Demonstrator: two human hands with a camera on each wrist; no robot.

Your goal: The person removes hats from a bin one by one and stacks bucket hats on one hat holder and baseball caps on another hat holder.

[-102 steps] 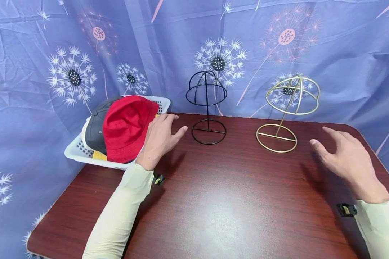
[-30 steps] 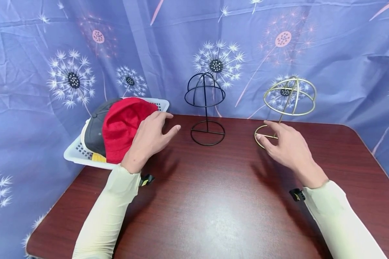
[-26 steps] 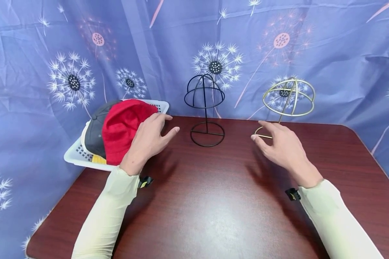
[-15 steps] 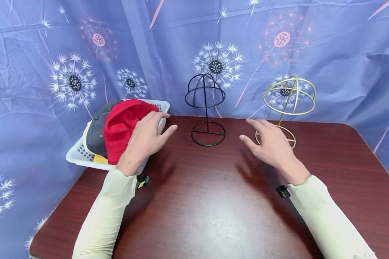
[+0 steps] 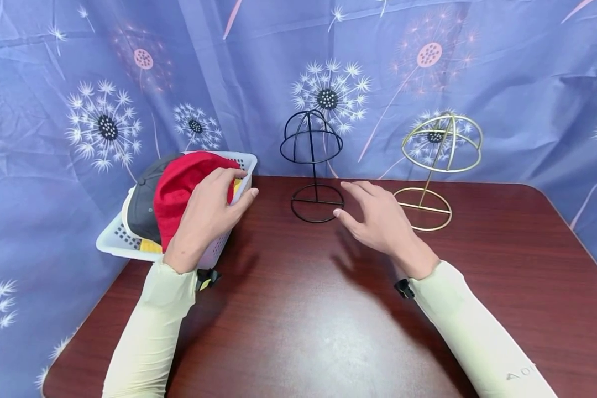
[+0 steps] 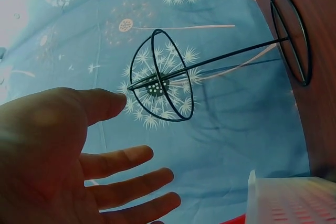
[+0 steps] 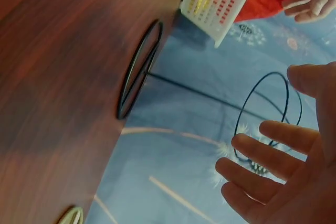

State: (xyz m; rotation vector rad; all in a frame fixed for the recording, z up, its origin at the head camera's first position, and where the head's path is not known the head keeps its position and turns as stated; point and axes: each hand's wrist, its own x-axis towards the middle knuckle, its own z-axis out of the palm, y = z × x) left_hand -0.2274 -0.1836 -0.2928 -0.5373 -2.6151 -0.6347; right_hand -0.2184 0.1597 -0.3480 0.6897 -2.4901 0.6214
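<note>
My left hand (image 5: pixel 206 213) hovers over the right side of a red bucket hat (image 5: pixel 174 190), its fingers spread and holding nothing. Whether it touches the hat is unclear. The hat lies in a white plastic basket (image 5: pixel 110 246), leaning over a dark grey cap (image 5: pixel 146 202). My right hand (image 5: pixel 378 224) is in the air, fingers loosely extended and nothing in them. Its fingertips come near the base of a black wire hat stand (image 5: pixel 314 177), which stands upright. Behind the right hand is a gold wire hat stand (image 5: pixel 428 179), its base ring partly hidden.
Yellow fabric (image 5: pixel 150 246) and a cream edge (image 5: pixel 126 210) show among the hats in the basket. The dark red wooden table (image 5: pixel 298 287) reaches back to a blue dandelion-print curtain (image 5: pixel 258 83). Both hat stands are bare, near the table's back edge.
My right hand has swept left from the table's right side, past the gold stand, to near the black one. My left hand has drifted slightly left over the hat. The stands and hats stay put.
</note>
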